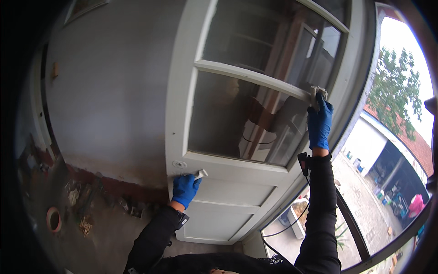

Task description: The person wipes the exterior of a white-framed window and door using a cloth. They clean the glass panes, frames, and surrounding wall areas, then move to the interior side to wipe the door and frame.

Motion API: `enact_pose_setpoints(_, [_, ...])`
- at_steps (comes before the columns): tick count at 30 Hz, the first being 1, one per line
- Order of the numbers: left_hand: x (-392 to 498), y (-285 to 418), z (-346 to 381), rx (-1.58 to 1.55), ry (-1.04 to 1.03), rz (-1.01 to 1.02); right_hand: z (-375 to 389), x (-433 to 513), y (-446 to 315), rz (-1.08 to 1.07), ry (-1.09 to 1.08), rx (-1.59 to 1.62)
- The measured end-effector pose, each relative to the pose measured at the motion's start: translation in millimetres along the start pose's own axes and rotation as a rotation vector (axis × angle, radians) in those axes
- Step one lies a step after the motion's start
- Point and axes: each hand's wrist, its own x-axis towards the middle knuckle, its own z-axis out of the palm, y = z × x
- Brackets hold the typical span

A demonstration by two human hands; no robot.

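Observation:
In front of me stands a white panelled door (226, 195) with glass panes (219, 116) in its upper part. My right hand (320, 120), in a blue glove, grips a pale, crumpled cloth or pad (315, 92) against the right end of the bar between two panes. My left hand (185, 190), also blue-gloved, is at the door's lower left stile, just below a round lock plate (179, 164). It holds a small white piece (202, 174), perhaps folded cloth or a tool; its kind is unclear. The glass shows dark reflections.
A grey wall (113, 102) is on the left. On the floor below it are a round container or roll (54, 219), a straw-like bundle (85, 226) and scattered debris. A black cable (291, 224) hangs beside my right arm. Beyond the right frame lies a paved yard (356, 181).

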Motion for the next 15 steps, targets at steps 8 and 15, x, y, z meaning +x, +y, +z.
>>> enact_pose_setpoints(8, [-0.4, -3.8, -2.4, -0.043, -0.022, -0.01, 70.3, -11.0, -136.4, -0.367, -0.085, 0.157])
enact_pose_setpoints(15, [6.1, 0.8, -17.2, -0.167, -0.062, -0.079, 136.0, -4.0, -261.0, -0.616, -0.239, 0.28])
